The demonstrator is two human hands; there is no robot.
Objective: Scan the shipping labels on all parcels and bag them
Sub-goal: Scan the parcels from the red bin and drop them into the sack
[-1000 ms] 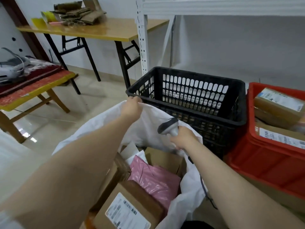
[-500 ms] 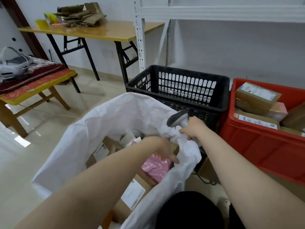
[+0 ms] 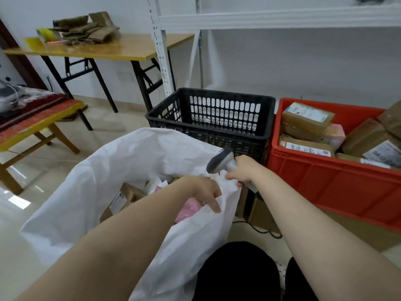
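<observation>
A large white bag (image 3: 108,177) stands open on the floor in front of me. Inside it lie cardboard parcels (image 3: 124,197) and a pink mailer (image 3: 188,208), mostly hidden by my arm. My left hand (image 3: 205,193) grips the bag's near right rim, fingers curled over the edge. My right hand (image 3: 244,171) holds a grey barcode scanner (image 3: 221,162) by its handle, just above the same rim. A red crate (image 3: 338,187) at the right holds several labelled cardboard parcels (image 3: 307,117).
A black slotted crate (image 3: 213,118) sits behind the bag. White shelving (image 3: 280,17) runs above both crates. A folding table (image 3: 121,47) with flattened cardboard is at the back left, a low wooden bench (image 3: 41,124) at the left. A cable (image 3: 258,230) trails on the floor.
My left hand let go of the bag's far rim, came back across the opening and now grips the near right rim. The right hand with the scanner stayed near that rim.
</observation>
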